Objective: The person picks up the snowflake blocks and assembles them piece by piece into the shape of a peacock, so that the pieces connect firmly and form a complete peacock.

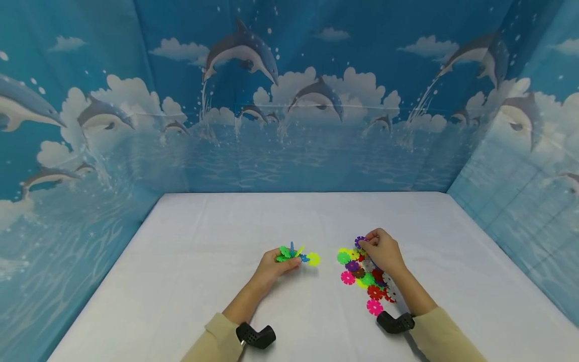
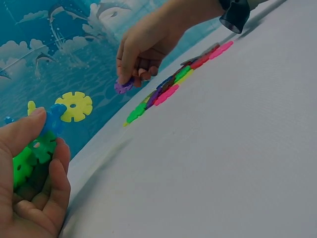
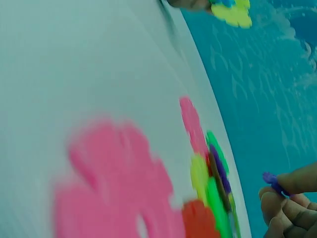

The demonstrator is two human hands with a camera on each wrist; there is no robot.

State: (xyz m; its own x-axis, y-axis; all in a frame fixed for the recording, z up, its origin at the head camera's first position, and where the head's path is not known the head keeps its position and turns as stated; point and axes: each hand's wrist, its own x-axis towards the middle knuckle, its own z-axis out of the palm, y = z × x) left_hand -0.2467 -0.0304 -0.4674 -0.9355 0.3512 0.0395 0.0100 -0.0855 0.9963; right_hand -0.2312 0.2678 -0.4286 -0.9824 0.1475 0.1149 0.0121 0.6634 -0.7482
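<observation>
My left hand [image 1: 270, 266] grips a small cluster of joined notched plastic discs, with green discs [image 2: 42, 148], blue discs [image 2: 55, 119] and a yellow disc [image 2: 77, 106] sticking out past the fingertips. In the head view the cluster is held over the middle of the white table. Between thumb and fingers, my right hand [image 1: 383, 252] pinches a single purple notched disc [image 1: 360, 242]. It is at the far end of a loose pile of discs [image 1: 367, 279], raised above the pile in the left wrist view.
The pile mixes pink, red, green, yellow, brown and silver discs. A pink disc [image 1: 374, 307] lies at its near end, another pink disc [image 1: 348, 277] at its left side. White cloth covers the table [image 1: 203, 241]. A dolphin-print curtain [image 1: 307, 151] stands around the back and sides.
</observation>
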